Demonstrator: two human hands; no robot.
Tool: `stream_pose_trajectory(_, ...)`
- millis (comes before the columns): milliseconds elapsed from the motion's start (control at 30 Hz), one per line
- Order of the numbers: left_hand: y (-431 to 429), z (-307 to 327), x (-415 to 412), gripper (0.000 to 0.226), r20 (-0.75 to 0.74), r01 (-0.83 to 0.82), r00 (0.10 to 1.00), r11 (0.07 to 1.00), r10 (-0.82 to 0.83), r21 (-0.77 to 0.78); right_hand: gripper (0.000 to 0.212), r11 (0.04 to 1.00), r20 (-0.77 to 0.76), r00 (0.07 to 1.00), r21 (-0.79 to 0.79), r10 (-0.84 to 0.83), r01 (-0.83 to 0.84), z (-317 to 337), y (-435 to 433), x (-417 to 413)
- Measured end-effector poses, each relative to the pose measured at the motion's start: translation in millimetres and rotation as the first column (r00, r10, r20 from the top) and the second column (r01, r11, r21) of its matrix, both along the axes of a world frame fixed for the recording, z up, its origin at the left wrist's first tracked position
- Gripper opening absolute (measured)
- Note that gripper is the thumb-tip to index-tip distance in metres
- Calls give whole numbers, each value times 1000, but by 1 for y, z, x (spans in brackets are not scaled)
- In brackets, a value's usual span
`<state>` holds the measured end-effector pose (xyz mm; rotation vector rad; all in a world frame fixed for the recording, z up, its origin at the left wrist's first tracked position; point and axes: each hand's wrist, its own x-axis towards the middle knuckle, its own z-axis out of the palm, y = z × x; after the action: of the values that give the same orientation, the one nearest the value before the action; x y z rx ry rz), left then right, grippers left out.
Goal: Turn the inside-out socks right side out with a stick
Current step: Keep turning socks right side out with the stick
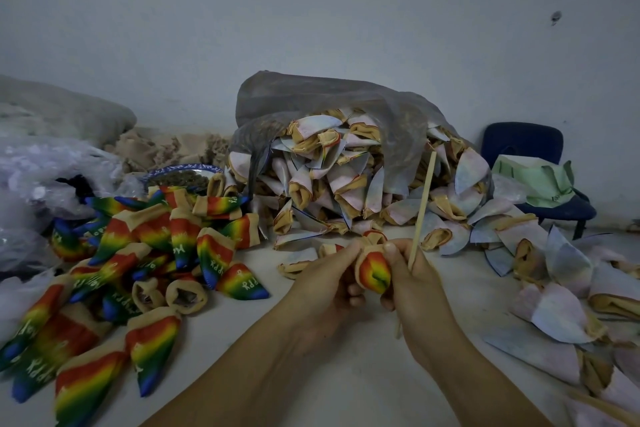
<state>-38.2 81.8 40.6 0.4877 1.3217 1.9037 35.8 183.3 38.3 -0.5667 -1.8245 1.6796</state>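
Note:
Between my two hands is a small sock [374,270], bunched up, with its rainbow side showing and a tan cuff on top. My left hand [323,279] pinches its left side. My right hand [414,282] pinches its right side and also holds a thin wooden stick [421,206] that points up and slightly right; the stick's lower end sticks out below the hand. A pile of rainbow socks [138,253] lies to the left. A heap of pale inside-out socks [346,180] spills from a grey plastic bag [311,100] behind my hands.
More pale socks [561,291] lie scattered at the right on the white surface [346,374]. A dark blue chair [526,146] with a green sheet stands at the back right. Clear plastic bags [41,177] and a patterned bowl [180,174] sit at the left.

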Motion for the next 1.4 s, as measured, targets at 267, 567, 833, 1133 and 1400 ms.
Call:
stream_pose_trajectory(267,-1,-4,1,47,87,-8,996,998,2,69,24,954,-95,983,-244,155,-174,6,0,6)
stream_pose_trajectory(567,-6,-5,-7,40,174,-43,985,974,4,221,16,979,-63,981,-78,185,-189,2,1,6)
stream_pose_trajectory(833,-6,0,-7,43,272,-15,961,983,-36,182,15,833,-257,919,-399,299,-383,6,2,9)
stream_pose_trajectory(1133,-13,-2,-16,13,-105,-204,973,978,207,38,31,948,52,998,318,-24,6,6,10,11)
stream_pose_trajectory(1400,-30,-28,-57,37,-865,-654,481,599,-144,-463,26,705,-98,943,641,-319,305,-1,39,11)
